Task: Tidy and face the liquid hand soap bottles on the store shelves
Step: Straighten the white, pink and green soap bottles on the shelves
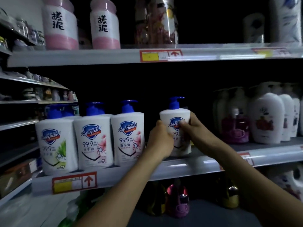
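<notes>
A white Safeguard hand soap bottle (175, 117) with a blue pump stands upright on the middle shelf (188, 167), label facing me. My left hand (159, 141) grips its left side. My right hand (192, 128) grips its right side, fingers across the label. To the left, three more Safeguard bottles stand in a front row: a green-label one (55, 145) and two pink-label ones (94, 141) (127, 138). More blue pumps show behind them. A gap separates the held bottle from that row.
White and purple-pink bottles (265, 118) crowd the shelf to the right. Pink-and-white jars (60, 25) stand on the upper shelf. Red and yellow price tags (74, 181) hang on the shelf edge. Dark bottles sit on the lower shelf (177, 199).
</notes>
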